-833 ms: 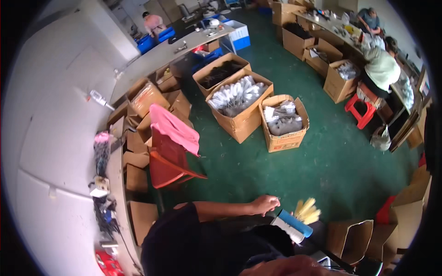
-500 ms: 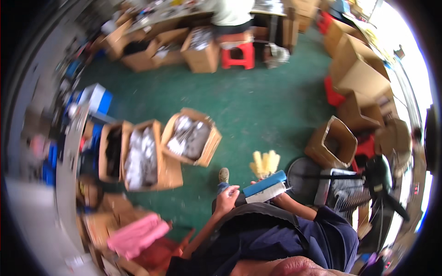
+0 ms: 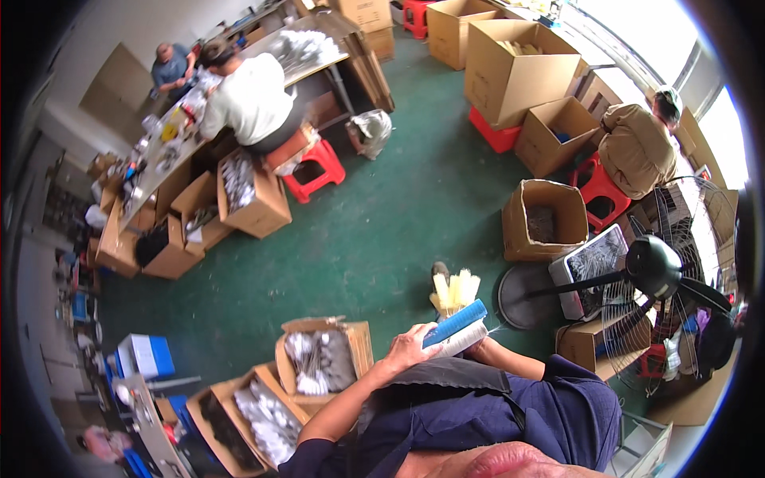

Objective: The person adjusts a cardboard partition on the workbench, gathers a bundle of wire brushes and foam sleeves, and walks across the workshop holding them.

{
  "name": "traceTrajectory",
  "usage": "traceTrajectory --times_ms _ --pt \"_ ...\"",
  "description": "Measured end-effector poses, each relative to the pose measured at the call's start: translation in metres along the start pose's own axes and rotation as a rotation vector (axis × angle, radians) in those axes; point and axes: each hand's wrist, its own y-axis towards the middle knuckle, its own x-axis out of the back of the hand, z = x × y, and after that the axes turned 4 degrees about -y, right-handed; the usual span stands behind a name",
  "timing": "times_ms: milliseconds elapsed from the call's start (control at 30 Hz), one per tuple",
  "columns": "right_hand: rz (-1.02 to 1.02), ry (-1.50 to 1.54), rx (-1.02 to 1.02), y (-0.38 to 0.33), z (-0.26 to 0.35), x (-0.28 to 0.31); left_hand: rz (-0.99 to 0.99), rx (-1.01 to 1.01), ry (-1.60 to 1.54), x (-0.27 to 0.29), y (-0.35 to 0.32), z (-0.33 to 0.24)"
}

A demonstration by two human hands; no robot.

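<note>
A blue cylindrical roll (image 3: 456, 326) and a white roll (image 3: 462, 340) lie side by side, tilted up to the right, in front of my body. My left hand (image 3: 409, 348) is closed at the blue roll's left end. Beneath the white roll is my right hand (image 3: 477, 349), holding it from the right; most of its fingers are hidden. Thin clear strands stick out at the white roll's right end. Just beyond the rolls stands a bunch of pale yellow, brush-like cylinders (image 3: 456, 290); whether a hand holds them I cannot tell.
A black fan (image 3: 653, 267) on a round base stands close on my right, beside a white crate (image 3: 591, 263) and an open carton (image 3: 544, 223). Cartons of white and grey pieces (image 3: 319, 362) are at lower left. Seated people (image 3: 249, 99) work farther off, one at the right (image 3: 640, 147).
My view has swung to the right, so the room's cartons sit lower and farther left. My left hand, earlier apart from the blue roll, now closes on its left end.
</note>
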Motion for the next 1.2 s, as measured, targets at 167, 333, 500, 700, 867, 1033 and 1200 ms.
traceTrajectory --times_ms 167,333,500,700,867,1033,1200 --pt "0.014 0.048 -0.182 0.123 -0.075 0.01 0.239 0.052 0.06 0.039 0.137 0.014" --pt "0.009 0.065 -0.139 0.233 -0.163 0.044 0.278 0.035 0.037 0.107 0.269 -0.028" --pt "-0.11 0.058 -0.298 0.328 -0.235 0.051 -0.014 -0.044 -0.15 0.179 0.367 -0.085" --pt "-0.122 -0.369 0.037 0.404 -0.35 -0.089 -0.573 -0.055 -0.802 0.335 0.501 -0.134" --pt "-0.232 -2.364 0.558 0.52 -0.406 -0.05 -0.903 -0.857 -0.652 0.507 0.599 -0.205" --pt "-0.122 -2.857 0.636 0.628 -0.472 -0.035 -0.995 -1.607 -0.738 0.603 0.676 -0.355" --pt "-0.179 -2.637 0.728 0.733 -0.531 -0.023 -0.902 -1.795 -0.613 0.664 0.787 -0.384"
